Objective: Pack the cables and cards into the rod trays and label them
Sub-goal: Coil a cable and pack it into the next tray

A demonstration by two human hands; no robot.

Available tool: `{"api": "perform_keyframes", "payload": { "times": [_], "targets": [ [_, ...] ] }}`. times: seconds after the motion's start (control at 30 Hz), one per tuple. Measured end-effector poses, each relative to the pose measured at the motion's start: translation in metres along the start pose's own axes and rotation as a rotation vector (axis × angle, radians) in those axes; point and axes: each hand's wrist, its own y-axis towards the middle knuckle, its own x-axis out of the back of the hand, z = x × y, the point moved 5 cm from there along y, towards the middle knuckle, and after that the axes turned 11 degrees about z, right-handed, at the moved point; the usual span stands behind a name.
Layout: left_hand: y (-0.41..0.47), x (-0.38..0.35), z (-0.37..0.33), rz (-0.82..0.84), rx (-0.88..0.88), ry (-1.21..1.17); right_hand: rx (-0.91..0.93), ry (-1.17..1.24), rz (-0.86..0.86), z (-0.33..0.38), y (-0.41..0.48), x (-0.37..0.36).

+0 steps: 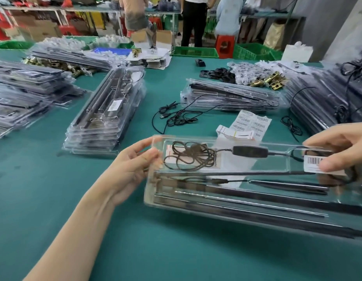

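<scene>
rod tray (237, 197), one clear plastic shell, sits near and right of centre, lifted at a tilt over the green table (54, 179). inside it i count about three or four dark rods side by side, one coiled cable (188, 157) with a black inline box in the far compartment, and one card (172, 153) under the coil; its print is too blurred to read.

left hand (133, 169) grips the tray's left end, fingers curled round the edge. right hand (342, 147) pinches the tray's far right edge, thumb pressing one white barcode label (316, 163) on the lid; digits unreadable.

one sheet of barcode stickers (251, 123) lies just beyond the tray. one loose black cable (176, 116) sprawls mid-table. one stack of filled trays (107, 110) stands to the left, another (230, 96) far right of centre, more at both edges.
</scene>
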Motion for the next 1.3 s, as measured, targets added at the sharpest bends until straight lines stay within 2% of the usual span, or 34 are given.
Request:
{"api": "perform_keyframes", "payload": {
  "times": [0.13, 0.2, 0.27, 0.4, 0.43, 0.5, 0.57, 0.67, 0.77, 0.83, 0.97, 1.07, 1.13, 1.3],
  "targets": [
    [0.003, 0.008, 0.002, 0.011, -0.060, -0.187, 0.062, 0.060, -0.169, 0.009, 0.003, 0.015],
    [0.005, 0.016, -0.001, -0.142, -0.163, -0.157, 0.151, 0.135, -0.282, 0.016, 0.004, 0.023],
    [0.000, 0.019, -0.011, -0.332, -0.307, 0.138, 0.273, 0.244, -0.327, 0.036, 0.017, 0.022],
    [-0.021, 0.001, -0.039, -0.584, -0.678, 1.099, 0.511, 0.366, -0.403, 0.105, 0.059, 0.008],
    [-0.025, 0.001, -0.044, -0.675, -0.711, 1.298, 0.567, 0.428, -0.420, 0.123, 0.073, 0.005],
    [-0.027, 0.012, -0.048, -0.835, -0.617, 1.472, 0.633, 0.560, -0.454, 0.160, 0.104, -0.003],
    [-0.026, 0.029, -0.042, -0.913, -0.441, 1.436, 0.636, 0.677, -0.497, 0.193, 0.138, -0.010],
    [-0.026, 0.050, -0.031, -0.955, -0.268, 1.190, 0.579, 0.827, -0.534, 0.235, 0.194, -0.020],
    [-0.027, 0.065, -0.028, -1.002, -0.244, 0.976, 0.529, 0.980, -0.494, 0.265, 0.242, -0.032],
    [-0.031, 0.072, -0.029, -1.042, -0.293, 0.878, 0.438, 1.017, -0.552, 0.279, 0.268, -0.034],
    [-0.036, 0.088, -0.027, -1.042, -0.366, 0.506, 0.336, 0.958, -0.750, 0.285, 0.300, -0.032],
    [-0.031, 0.100, -0.024, -0.990, -0.359, 0.380, 0.222, 0.745, -0.844, 0.276, 0.316, -0.032],
    [-0.027, 0.105, -0.022, -0.970, -0.341, 0.366, 0.168, 0.637, -0.874, 0.269, 0.321, -0.032],
    [-0.023, 0.105, -0.023, -0.979, -0.338, 0.431, 0.165, 0.521, -0.913, 0.260, 0.320, -0.028]
  ]
}}
